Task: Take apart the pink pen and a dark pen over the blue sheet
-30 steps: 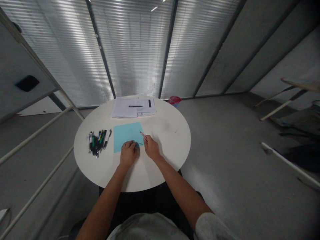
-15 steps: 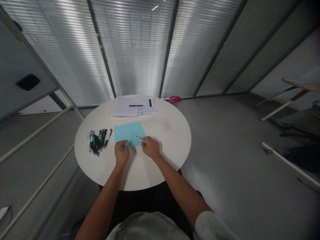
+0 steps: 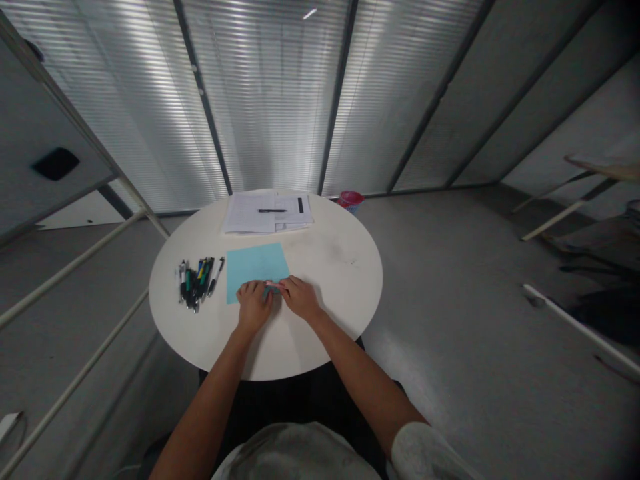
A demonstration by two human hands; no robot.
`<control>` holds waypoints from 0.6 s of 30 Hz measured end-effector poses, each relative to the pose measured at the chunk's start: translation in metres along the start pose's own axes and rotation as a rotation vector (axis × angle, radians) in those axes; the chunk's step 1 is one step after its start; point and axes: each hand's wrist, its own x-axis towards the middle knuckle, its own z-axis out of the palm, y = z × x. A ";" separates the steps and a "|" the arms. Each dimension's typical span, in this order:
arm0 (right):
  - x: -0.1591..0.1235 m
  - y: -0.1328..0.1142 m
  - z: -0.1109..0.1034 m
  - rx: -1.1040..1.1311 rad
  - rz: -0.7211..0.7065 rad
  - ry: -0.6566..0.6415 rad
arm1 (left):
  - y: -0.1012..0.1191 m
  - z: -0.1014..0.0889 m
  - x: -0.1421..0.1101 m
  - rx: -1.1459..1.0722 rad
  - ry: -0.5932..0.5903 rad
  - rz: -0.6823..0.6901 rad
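Observation:
Over the near edge of a light blue sheet of paper (image 3: pixel 255 263), my two hands are close together. Between them shows a slim pink pen (image 3: pixel 273 285), only a short length of it visible. My right hand (image 3: pixel 301 298) is closed on the pen's right end. My left hand (image 3: pixel 254 307) has its fingers curled around its left end; what exactly lies inside those fingers is hidden. To the left of the paper lies a pile of pens (image 3: pixel 197 283), black, white, green and some blue and yellow.
Everything rests on a round white table (image 3: pixel 345 287). At its far side are stacked printed papers (image 3: pixel 250 213) with a black pen (image 3: pixel 273 211) on top. A red basket (image 3: pixel 350 200) stands on the floor behind. A whiteboard frame (image 3: pixel 75 127) is on the left.
My left hand has moved right, and the pink pen in my right hand has come up to it. The blue paper has shifted slightly left.

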 end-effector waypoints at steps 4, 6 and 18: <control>-0.001 -0.002 0.000 0.050 -0.048 -0.021 | -0.002 0.002 -0.001 -0.079 -0.084 0.069; -0.001 -0.002 0.000 0.069 -0.049 -0.021 | -0.004 0.002 0.000 -0.127 -0.079 0.072; -0.001 -0.002 0.001 0.021 0.016 -0.045 | -0.001 -0.005 0.001 -0.463 -0.013 -0.039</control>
